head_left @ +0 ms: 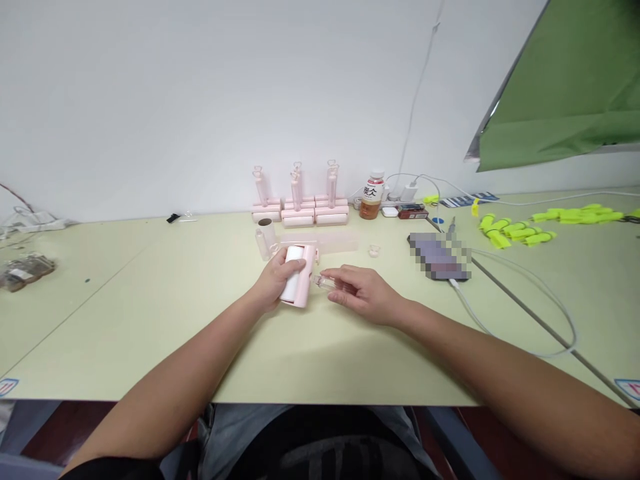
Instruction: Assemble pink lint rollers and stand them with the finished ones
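My left hand [273,283] is closed around a pink lint roller head [306,283] with a white roll [293,273] in it, thumb lying across the front. In my right hand [367,293] is a clear plastic handle piece [324,283], pinched between thumb and fingers. Its tip is close to the pink side of the roller; I cannot tell if they touch. Behind my left hand stand a clear pinkish tube [261,244] and a white roll with a brown core [267,229]. A long translucent pink cover [340,241] lies beyond the roller, with a small pink part [374,251] to its right.
Several pink lint rollers with upright handles [299,212] line the wall. Right of them stands a drink bottle [371,197]. A phone [439,257] with a white cable [560,313] lies to the right, near several bright yellow pieces [520,230]. A brown bundle [25,270] lies far left.
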A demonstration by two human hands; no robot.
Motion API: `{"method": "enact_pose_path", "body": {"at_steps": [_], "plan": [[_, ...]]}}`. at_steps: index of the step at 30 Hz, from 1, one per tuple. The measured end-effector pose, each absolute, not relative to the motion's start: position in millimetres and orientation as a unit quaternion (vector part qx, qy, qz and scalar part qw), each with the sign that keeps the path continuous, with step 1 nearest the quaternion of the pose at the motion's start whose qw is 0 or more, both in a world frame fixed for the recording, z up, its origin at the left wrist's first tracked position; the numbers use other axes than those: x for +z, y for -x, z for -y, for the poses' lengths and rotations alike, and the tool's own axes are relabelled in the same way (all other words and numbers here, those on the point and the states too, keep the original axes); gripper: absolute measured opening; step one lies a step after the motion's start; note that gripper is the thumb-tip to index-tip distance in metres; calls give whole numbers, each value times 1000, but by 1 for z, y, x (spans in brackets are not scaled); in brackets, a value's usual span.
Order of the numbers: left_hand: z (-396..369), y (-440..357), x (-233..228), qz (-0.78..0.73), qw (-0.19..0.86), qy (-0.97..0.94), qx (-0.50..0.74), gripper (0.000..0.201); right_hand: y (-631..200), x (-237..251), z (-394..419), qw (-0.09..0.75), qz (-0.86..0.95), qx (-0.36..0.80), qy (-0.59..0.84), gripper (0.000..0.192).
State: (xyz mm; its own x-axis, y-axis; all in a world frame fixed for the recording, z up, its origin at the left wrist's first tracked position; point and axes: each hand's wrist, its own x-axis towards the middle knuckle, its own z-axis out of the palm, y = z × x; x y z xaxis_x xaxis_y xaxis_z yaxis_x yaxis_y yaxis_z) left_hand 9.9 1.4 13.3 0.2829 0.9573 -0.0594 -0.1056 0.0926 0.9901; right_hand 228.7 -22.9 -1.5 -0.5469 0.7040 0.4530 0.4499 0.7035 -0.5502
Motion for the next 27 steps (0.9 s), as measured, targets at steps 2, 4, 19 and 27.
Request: {"method": "enact_pose_path", "body": {"at_steps": [2,4,19,27], "plan": [[-1,-10,13,-420,612,-517,426,45,-230,0,24,346,854,185,342,35],[-1,-10,13,-427,611,-517,421,45,-231,0,24,355,849,188,344,35],[-1,-14,6,-436,586,-549,406,48,-229,3,30,341,863,128,351,29],[-1,-15,0,-437,544,-589,408,51,-226,1,31,348,854,136,362,26]]}}
